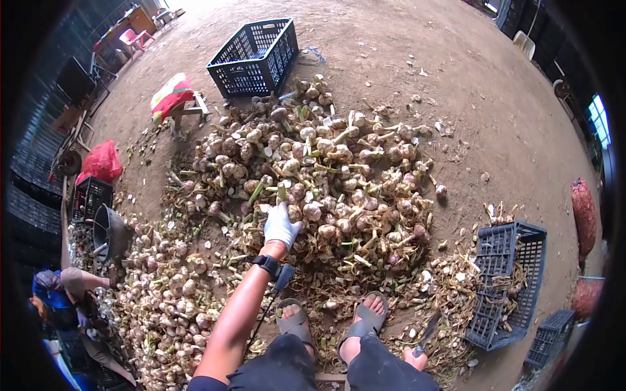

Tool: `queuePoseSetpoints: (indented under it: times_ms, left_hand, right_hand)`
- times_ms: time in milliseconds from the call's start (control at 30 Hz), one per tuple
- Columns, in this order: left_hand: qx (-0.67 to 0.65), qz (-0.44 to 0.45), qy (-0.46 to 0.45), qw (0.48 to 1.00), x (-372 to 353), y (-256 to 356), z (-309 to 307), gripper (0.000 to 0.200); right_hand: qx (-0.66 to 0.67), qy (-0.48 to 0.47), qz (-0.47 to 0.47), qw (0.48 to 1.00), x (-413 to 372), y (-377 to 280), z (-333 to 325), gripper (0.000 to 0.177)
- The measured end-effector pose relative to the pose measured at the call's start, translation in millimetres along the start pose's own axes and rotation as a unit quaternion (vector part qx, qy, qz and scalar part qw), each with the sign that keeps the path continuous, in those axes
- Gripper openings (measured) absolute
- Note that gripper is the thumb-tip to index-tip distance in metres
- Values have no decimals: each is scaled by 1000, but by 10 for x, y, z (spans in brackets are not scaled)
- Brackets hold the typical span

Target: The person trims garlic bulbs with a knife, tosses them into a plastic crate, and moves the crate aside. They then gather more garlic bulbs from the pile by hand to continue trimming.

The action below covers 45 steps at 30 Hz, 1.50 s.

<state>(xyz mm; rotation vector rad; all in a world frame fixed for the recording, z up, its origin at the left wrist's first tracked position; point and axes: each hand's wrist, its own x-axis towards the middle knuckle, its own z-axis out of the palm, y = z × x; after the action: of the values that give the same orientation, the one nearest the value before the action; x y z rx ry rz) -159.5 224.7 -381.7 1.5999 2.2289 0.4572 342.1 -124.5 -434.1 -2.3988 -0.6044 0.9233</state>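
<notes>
My left hand [280,227], in a white glove, reaches onto a large heap of garlic bulbs [313,210]. Its fingers stretch forward with the thumb apart, and the fingertips meet a thick green garlic stem [282,191]; no firm grip on it shows. Low on the right, my bare right hand [415,358] is closed round the handle of a knife [430,328], whose blade points up and away over the trimmings. Many bulbs in the heap still carry stems and dry leaves.
Trimmed-looking bulbs [173,306] spread at left, near a crouching person [62,293] and a dark bucket [111,232]. A black crate [251,68] stands behind the heap, near a cloth-covered stool [175,98]. Another crate [499,287] holds husks at right. Filled red sacks [582,218] stand beyond.
</notes>
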Motion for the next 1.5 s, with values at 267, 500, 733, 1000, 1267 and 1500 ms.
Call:
queuePoseSetpoints:
  times_ms: [267,500,733,1000,1267,1500]
  left_hand:
    - [-304,-94,0,948,-274,55,-215,46]
    - [-654,-25,-62,754,-798,406,-1065,55]
    - [-710,123,-160,674,-1466,1000,-2273,35]
    - [-409,266,-138,862,-2457,1729,-3302,41]
    - [-492,300,-264,773,-2926,1943,-2941,58]
    - [-516,224,-309,767,-2949,2088,-2685,44]
  right_hand:
    - [152,-113,55,980,-800,-1549,288,31]
    - [218,-191,-55,955,-907,-1588,243,30]
    - [176,-130,-296,930,-1171,-2171,-117,30]
    - [122,-81,-691,708,-2204,-3643,-715,28]
    - [77,-40,-781,619,-2553,-3598,-1067,12]
    - [72,-38,-775,626,-2338,-3460,-1092,8]
